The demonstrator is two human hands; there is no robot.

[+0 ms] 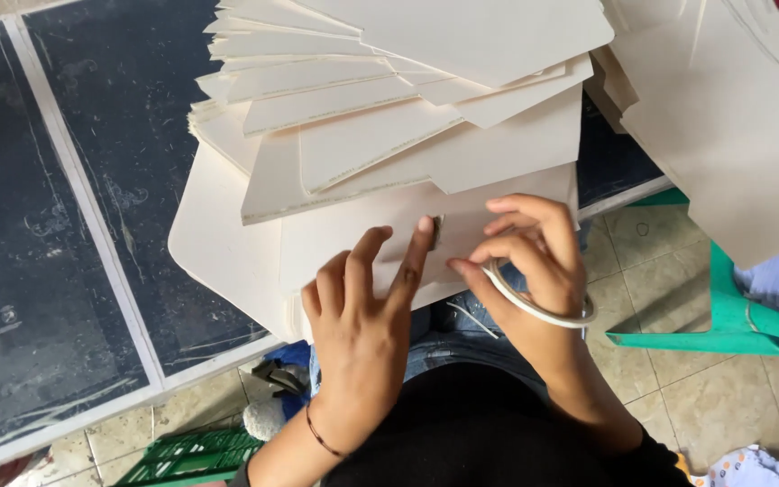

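Flat, cream sheet (335, 236) (long axis left-right) under left hand (362, 316).

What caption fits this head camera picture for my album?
Left hand presses a cream card sheet under a fanned stack; right hand holds a white ring.

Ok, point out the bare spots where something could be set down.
Bare: the dark tabletop left of the cream card stack, and the tiled floor below the green plastic seat. Crowded: the stack's near edge, under the left hand and right hand.

Dark table (65, 225) bears fanned cream card stack (407, 144).
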